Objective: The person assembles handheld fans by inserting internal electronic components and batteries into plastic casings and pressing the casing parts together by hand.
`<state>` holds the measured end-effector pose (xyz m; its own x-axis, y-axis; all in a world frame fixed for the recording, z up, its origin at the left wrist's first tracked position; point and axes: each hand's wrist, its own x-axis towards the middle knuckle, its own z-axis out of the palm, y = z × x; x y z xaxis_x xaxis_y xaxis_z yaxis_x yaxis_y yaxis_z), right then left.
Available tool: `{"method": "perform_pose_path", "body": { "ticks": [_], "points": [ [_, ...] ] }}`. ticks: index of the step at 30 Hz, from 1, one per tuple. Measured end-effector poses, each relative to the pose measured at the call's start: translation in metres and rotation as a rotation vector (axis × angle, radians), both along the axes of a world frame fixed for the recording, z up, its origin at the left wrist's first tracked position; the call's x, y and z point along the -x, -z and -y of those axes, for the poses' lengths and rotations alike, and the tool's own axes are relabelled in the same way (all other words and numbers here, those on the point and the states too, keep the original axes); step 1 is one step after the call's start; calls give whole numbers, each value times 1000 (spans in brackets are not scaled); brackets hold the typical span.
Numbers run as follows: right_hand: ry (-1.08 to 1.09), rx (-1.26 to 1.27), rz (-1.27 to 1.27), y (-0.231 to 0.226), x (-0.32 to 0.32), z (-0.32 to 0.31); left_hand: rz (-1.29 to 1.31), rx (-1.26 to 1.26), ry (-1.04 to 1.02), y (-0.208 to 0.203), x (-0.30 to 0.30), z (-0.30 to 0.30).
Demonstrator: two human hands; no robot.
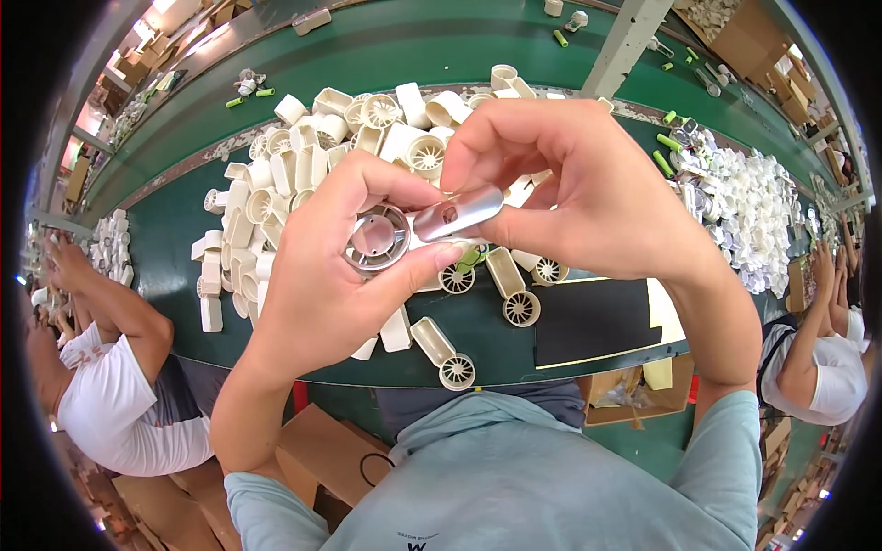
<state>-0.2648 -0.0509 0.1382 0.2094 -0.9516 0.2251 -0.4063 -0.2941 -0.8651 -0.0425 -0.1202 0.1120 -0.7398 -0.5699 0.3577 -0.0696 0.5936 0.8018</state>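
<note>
Above the table, my left hand (pixel 317 234) is closed round the ring end of a small fan housing (pixel 457 213), silver and white with a round opening and a short rounded handle. The thumb of that hand lies along the lower side of the handle. My right hand (pixel 597 188) pinches the handle's far end between thumb and fingers. A small hole with something dark in it shows on the silver face. Just below, a bit of green (pixel 470 259) peeks out; what it belongs to I cannot tell. Behind and under my hands lies a heap of cream plastic fan shells (pixel 262 207) with round spoked grilles.
A black sheet (pixel 597 321) lies on the green table (pixel 175 266) at right. Farther right is a heap of white parts (pixel 744 207) with green cylinders (pixel 663 163) beside it. A post (pixel 629 46) rises beyond. Co-workers sit on both sides; cardboard boxes (pixel 322 450) stand below.
</note>
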Motion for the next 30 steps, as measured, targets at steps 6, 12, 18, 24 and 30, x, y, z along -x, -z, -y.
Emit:
{"method": "perform_pose_path", "body": {
  "ticks": [6, 12, 18, 24, 30],
  "points": [
    [-50, -17, -50, -6, -1, 2, -62, -105, 67, 4, -8, 1],
    [-92, 64, -153, -2, -2, -1, 258, -914, 234, -11, -8, 17],
    [-112, 128, -160, -1, -5, -4, 165, -936, 220, 4, -12, 6],
    [-104, 163, -267, -11, -5, -3, 82, -863, 163, 3, -14, 0],
    [-92, -12, -155, -11, -3, -7, 25, -828, 170, 2, -13, -2]
  ]
}}
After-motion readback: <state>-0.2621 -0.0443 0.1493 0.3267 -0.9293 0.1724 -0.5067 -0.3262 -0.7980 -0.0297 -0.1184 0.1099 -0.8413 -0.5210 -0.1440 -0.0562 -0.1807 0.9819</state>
